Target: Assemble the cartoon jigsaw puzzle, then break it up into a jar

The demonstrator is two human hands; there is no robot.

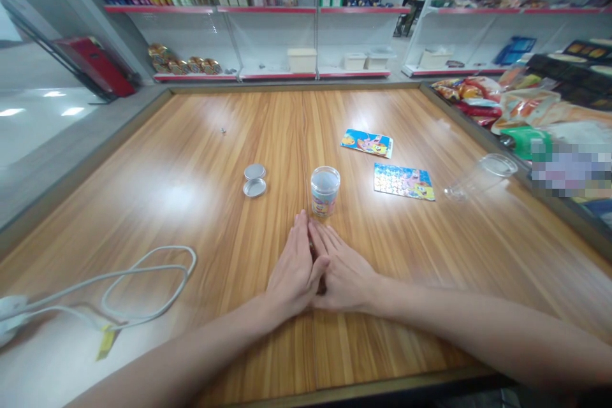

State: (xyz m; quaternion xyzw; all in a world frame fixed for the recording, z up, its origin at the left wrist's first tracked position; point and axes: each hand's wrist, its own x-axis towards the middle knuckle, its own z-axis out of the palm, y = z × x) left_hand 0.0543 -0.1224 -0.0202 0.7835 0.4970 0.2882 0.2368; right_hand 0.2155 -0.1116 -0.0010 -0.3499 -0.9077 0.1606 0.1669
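Observation:
My left hand (pixel 292 268) and my right hand (pixel 344 271) meet low over the wooden table, palms facing each other. Their fingers are straight and held together, with the fingertips almost touching. Something small and dark reddish shows in the narrow gap between the palms; most of it is hidden. Just beyond the fingertips stands a clear plastic jar (pixel 325 194) with a colourful label. To its left lie two round silvery lids (pixel 255 187), one partly over or against the other.
Right of the jar lie a cartoon jigsaw puzzle (pixel 404 181) and a cartoon picture card (pixel 367 143). A clear cup-like container (pixel 482 175) rests on its side. A white cable (pixel 143 284) loops at left. Packaged goods (pixel 511 102) pile beyond the right edge; shelves (pixel 268 10) stand behind.

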